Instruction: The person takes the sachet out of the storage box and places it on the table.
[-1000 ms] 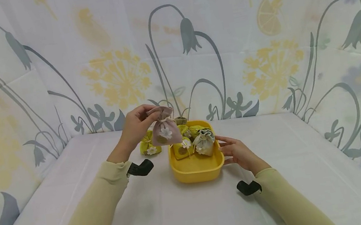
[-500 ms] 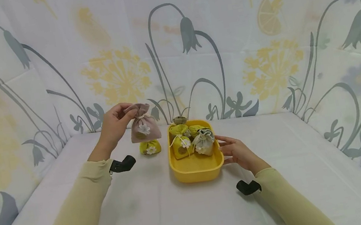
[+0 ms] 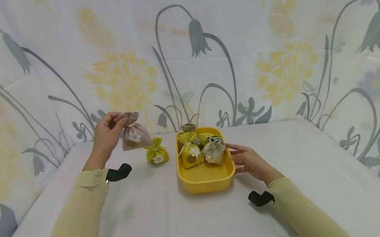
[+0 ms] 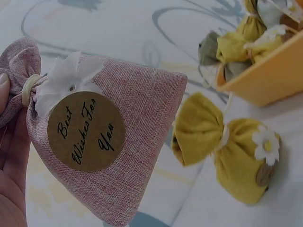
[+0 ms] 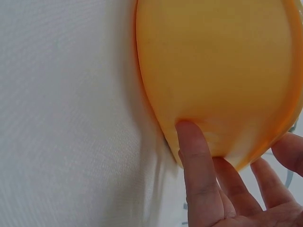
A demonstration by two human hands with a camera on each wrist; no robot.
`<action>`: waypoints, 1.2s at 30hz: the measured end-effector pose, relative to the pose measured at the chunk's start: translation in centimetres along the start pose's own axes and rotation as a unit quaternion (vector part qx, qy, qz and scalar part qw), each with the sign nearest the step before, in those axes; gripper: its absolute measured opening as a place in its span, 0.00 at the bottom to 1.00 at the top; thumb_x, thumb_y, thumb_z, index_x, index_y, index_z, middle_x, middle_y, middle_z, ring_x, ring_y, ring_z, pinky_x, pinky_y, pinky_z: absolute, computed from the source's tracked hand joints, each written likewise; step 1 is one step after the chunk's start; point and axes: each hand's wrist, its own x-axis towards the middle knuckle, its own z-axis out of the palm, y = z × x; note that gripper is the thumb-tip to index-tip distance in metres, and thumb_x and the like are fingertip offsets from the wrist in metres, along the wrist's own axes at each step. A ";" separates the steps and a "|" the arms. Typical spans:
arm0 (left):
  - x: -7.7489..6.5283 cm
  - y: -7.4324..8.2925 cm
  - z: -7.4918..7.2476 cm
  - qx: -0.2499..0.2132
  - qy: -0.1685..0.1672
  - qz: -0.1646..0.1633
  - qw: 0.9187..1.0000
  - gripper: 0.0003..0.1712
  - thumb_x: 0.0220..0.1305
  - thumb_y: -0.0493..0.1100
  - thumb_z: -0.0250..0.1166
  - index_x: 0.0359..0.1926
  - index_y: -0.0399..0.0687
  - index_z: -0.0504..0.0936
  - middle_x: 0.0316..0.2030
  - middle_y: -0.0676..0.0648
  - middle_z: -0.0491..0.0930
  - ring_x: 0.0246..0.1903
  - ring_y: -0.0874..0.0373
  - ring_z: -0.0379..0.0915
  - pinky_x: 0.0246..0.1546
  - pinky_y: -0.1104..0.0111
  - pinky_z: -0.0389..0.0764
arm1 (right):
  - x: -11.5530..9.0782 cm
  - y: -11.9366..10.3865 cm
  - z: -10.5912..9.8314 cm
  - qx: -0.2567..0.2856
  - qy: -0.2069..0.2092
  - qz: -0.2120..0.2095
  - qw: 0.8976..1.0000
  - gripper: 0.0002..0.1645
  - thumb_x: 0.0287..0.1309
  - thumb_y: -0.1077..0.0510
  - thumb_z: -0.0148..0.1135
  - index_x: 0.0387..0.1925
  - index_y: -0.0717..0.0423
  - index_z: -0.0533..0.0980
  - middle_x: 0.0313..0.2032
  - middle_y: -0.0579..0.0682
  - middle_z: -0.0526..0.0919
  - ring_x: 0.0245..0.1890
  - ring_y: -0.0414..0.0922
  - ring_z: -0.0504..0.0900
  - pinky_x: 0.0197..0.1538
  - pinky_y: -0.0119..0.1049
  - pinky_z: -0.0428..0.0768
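My left hand (image 3: 106, 136) pinches the gathered neck of a pink drawstring pouch (image 3: 135, 136), held up above the back left of the table. In the left wrist view the pink pouch (image 4: 142, 123) shows a white cloth flower and a round brown "Best Wishes For You" label. A yellow-green pouch (image 3: 156, 153) with a white flower stands on the table just right of it. My right hand (image 3: 251, 162) rests extended fingers against the right side of a yellow plastic basin (image 3: 208, 186). In the right wrist view the fingertips (image 5: 191, 135) touch the basin's outer wall (image 5: 213, 61).
Several pouches sit toward the basin's far end, among them a yellow one (image 3: 191, 156), a pale grey-blue one (image 3: 214, 151) and a dark olive one (image 3: 188, 127). A white cloth (image 3: 205, 225) covers the table. A flower-printed curtain (image 3: 191, 73) stands behind.
My left hand has carried the pink pouch leftward from beside the basin, past the yellow-green pouch on the table. My right hand and the basin have stayed in place.
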 end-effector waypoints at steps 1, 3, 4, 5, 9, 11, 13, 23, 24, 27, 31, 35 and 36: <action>0.0 -0.3 -0.1 0.009 0.004 -0.005 1.000 0.17 0.67 0.42 0.58 0.49 0.32 0.73 0.37 0.53 0.74 0.38 0.65 0.70 0.39 0.78 0.71 | 0.0 0.0 0.0 0.000 0.001 0.000 1.000 0.33 0.62 0.64 0.49 0.69 0.52 0.59 0.64 0.64 0.60 0.51 0.56 0.75 0.46 0.46 0.78; 0.0 -0.9 -0.2 0.027 0.012 -0.016 0.999 0.18 0.67 0.43 0.57 0.50 0.32 0.73 0.39 0.51 0.73 0.38 0.66 0.70 0.39 0.77 0.71 | -0.1 0.0 0.0 0.000 0.002 0.001 1.000 0.33 0.62 0.64 0.49 0.69 0.52 0.59 0.64 0.64 0.60 0.51 0.56 0.75 0.45 0.46 0.78; 0.0 -1.3 -0.3 0.036 0.016 -0.022 0.999 0.18 0.67 0.44 0.57 0.50 0.33 0.73 0.40 0.50 0.73 0.39 0.66 0.70 0.40 0.77 0.71 | -0.1 0.0 0.0 0.000 0.002 0.001 1.000 0.33 0.62 0.64 0.49 0.69 0.52 0.59 0.64 0.64 0.60 0.52 0.57 0.75 0.45 0.46 0.78; 0.0 -1.6 -0.4 0.041 0.021 -0.027 0.999 0.18 0.68 0.44 0.57 0.50 0.33 0.73 0.40 0.49 0.73 0.39 0.66 0.70 0.39 0.77 0.71 | -0.1 0.0 0.0 0.000 0.003 0.001 1.000 0.33 0.62 0.64 0.49 0.69 0.52 0.59 0.64 0.64 0.60 0.52 0.57 0.74 0.45 0.46 0.78; 0.0 -2.3 -0.7 0.059 0.037 -0.042 0.997 0.17 0.68 0.42 0.55 0.50 0.32 0.72 0.42 0.45 0.73 0.39 0.66 0.69 0.40 0.78 0.70 | -0.2 -0.1 0.1 0.000 0.002 0.001 1.000 0.33 0.62 0.63 0.49 0.69 0.52 0.58 0.64 0.64 0.60 0.52 0.57 0.74 0.45 0.46 0.78; 0.0 -2.6 -0.9 0.062 0.040 -0.048 0.996 0.17 0.68 0.41 0.55 0.51 0.31 0.72 0.43 0.43 0.73 0.40 0.67 0.68 0.41 0.78 0.70 | -0.2 -0.2 0.2 0.002 0.000 0.001 1.000 0.33 0.62 0.64 0.49 0.69 0.52 0.58 0.64 0.64 0.60 0.52 0.57 0.74 0.45 0.46 0.78; -0.1 -2.8 -1.2 0.069 0.041 -0.054 0.995 0.18 0.69 0.41 0.54 0.52 0.31 0.71 0.45 0.41 0.74 0.41 0.67 0.68 0.44 0.77 0.70 | -0.2 -0.3 0.1 0.004 -0.002 0.000 1.000 0.33 0.62 0.64 0.48 0.69 0.52 0.58 0.65 0.64 0.59 0.52 0.57 0.74 0.46 0.46 0.78; -0.6 -5.3 -1.4 0.108 0.050 -0.098 0.988 0.17 0.70 0.42 0.52 0.50 0.32 0.71 0.47 0.38 0.73 0.45 0.55 0.68 0.42 0.74 0.71 | -0.3 -0.2 0.2 0.007 -0.004 0.001 1.000 0.34 0.62 0.64 0.48 0.69 0.52 0.57 0.65 0.64 0.59 0.52 0.57 0.74 0.46 0.46 0.78; -0.7 -5.5 -1.3 0.111 0.052 -0.101 0.987 0.16 0.70 0.42 0.52 0.50 0.32 0.71 0.46 0.38 0.73 0.44 0.55 0.68 0.42 0.74 0.71 | -0.3 -0.1 0.2 0.007 -0.003 0.001 1.000 0.34 0.62 0.63 0.48 0.69 0.52 0.58 0.65 0.64 0.59 0.52 0.57 0.75 0.46 0.46 0.78; -1.0 -6.2 -1.1 0.110 0.053 -0.110 0.986 0.17 0.70 0.42 0.52 0.50 0.31 0.71 0.47 0.37 0.73 0.44 0.55 0.67 0.41 0.75 0.69 | -0.2 0.0 0.2 0.007 -0.001 0.002 1.000 0.33 0.62 0.64 0.49 0.69 0.52 0.58 0.64 0.64 0.60 0.51 0.56 0.75 0.46 0.46 0.78; -1.3 -6.9 -0.8 0.107 0.057 -0.124 0.985 0.16 0.70 0.40 0.53 0.50 0.31 0.71 0.48 0.36 0.73 0.47 0.51 0.68 0.45 0.71 0.70 | -0.1 0.1 0.2 0.007 0.001 0.001 1.000 0.33 0.62 0.64 0.49 0.69 0.52 0.59 0.64 0.64 0.60 0.51 0.56 0.75 0.46 0.46 0.78; -1.5 -7.5 -0.6 0.116 0.044 -0.141 0.982 0.16 0.70 0.41 0.53 0.50 0.32 0.71 0.49 0.35 0.73 0.50 0.46 0.69 0.50 0.62 0.71 | -0.1 0.0 0.2 0.005 0.002 0.002 1.000 0.33 0.62 0.64 0.49 0.69 0.52 0.58 0.64 0.63 0.60 0.51 0.56 0.75 0.45 0.46 0.78; -1.6 -7.6 -0.5 0.118 0.038 -0.145 0.982 0.16 0.70 0.41 0.53 0.51 0.32 0.71 0.49 0.35 0.73 0.51 0.46 0.68 0.50 0.61 0.70 | -0.2 -0.1 0.2 0.004 0.003 0.001 1.000 0.33 0.62 0.64 0.48 0.69 0.52 0.58 0.64 0.63 0.60 0.51 0.56 0.75 0.45 0.46 0.78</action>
